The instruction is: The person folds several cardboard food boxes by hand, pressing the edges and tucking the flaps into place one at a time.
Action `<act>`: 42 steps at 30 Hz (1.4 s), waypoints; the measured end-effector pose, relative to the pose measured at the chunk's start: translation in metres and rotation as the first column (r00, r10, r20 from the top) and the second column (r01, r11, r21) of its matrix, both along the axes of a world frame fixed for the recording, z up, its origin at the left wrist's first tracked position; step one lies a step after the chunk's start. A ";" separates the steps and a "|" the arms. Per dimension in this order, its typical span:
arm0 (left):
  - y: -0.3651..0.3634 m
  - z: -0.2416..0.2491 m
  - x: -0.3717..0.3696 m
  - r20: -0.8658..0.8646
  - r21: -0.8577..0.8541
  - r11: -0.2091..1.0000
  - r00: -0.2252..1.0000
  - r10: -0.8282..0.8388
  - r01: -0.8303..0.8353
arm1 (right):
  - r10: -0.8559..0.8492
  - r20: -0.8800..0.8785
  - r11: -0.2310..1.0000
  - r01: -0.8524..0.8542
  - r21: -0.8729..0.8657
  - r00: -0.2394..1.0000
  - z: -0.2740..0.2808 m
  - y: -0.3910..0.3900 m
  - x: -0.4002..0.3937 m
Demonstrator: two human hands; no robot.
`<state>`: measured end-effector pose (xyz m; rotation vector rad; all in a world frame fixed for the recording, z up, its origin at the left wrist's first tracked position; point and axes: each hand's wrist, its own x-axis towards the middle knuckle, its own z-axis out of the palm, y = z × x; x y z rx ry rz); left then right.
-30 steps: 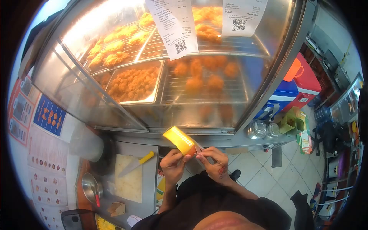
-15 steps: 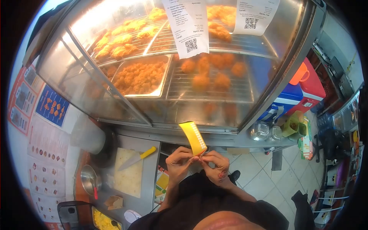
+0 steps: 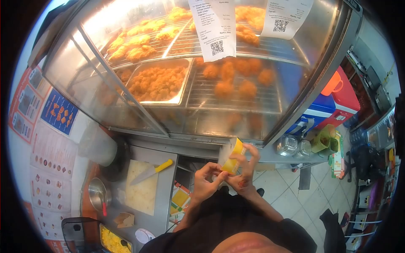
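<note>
Left hand (image 3: 207, 180), fingers (image 3: 209, 168) curled, close beside right hand (image 3: 242, 179), its fingers partly raised.

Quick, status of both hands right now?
Left hand: closed, fingers pinching the lower end of the yellow paper carton.
Right hand: holding the same carton, fingers partly curled along its side.

A yellow carton (image 3: 231, 164) is held below the front of the display case (image 3: 202, 123), its lower end pinched by the left hand (image 3: 206, 180) and its side steadied by the fingers of the right hand (image 3: 245, 172). Fried chicken (image 3: 247, 89) is racked inside the case. A knife (image 3: 144, 175) is laid on a cutting board (image 3: 141, 196) below the case's left part; a red cooler (image 3: 346, 101) is placed to its right.
</note>
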<state>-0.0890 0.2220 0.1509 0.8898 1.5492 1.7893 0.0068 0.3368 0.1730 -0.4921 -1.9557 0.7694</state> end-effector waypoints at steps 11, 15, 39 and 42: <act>-0.003 0.004 -0.025 -0.641 -0.226 0.964 0.767 -0.038 -0.141 | 0.000 0.055 0.958 0.016 -0.285 0.998 -0.010 0.056 0.007; 0.003 0.007 -0.037 -0.749 -0.158 0.987 0.650 -0.130 0.015 | 0.465 0.318 0.883 -0.457 -0.105 0.826 -0.034 0.068 0.014; 0.020 -0.043 -0.009 -0.002 -0.231 0.861 0.885 -0.466 0.453 | 0.558 0.140 0.802 -0.488 -0.344 0.818 -0.021 0.044 0.032; 0.031 -0.038 -0.019 -0.094 -0.309 0.804 0.825 -0.558 0.509 | 0.552 0.225 0.811 -0.454 -0.368 0.803 -0.014 0.047 0.038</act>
